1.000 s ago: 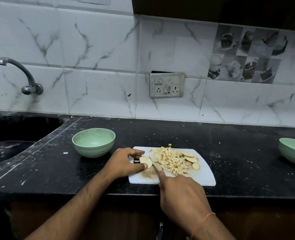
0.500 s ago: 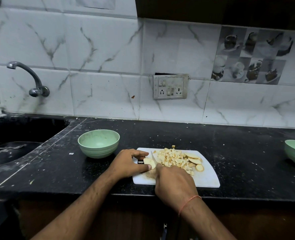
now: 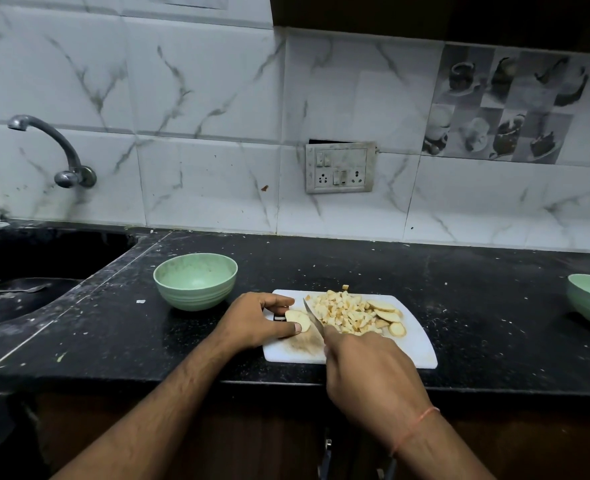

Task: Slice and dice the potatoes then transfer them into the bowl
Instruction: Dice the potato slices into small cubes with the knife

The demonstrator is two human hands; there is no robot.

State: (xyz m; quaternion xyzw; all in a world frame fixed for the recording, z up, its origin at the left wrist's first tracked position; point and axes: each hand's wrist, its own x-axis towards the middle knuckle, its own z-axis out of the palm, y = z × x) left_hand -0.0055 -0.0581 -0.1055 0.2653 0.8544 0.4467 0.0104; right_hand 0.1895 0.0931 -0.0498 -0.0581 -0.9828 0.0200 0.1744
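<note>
Sitting near the board [image 3: 415,344], green bowl [image 3: 195,280] looks empty; left fingers [image 3: 283,301] pinch potato slice [image 3: 298,320]; knife [image 3: 313,318] now drawn back, right hand [image 3: 369,372] gripping it.

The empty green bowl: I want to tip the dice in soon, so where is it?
In the head view the green bowl stands on the black counter, just left of the white cutting board, beyond the left hand.

A home kitchen: black stone counter [image 3: 460,306], sink [image 3: 27,271] with wall tap [image 3: 58,150], marble-look tiles [image 3: 200,116], switchboard [image 3: 340,168].
</note>
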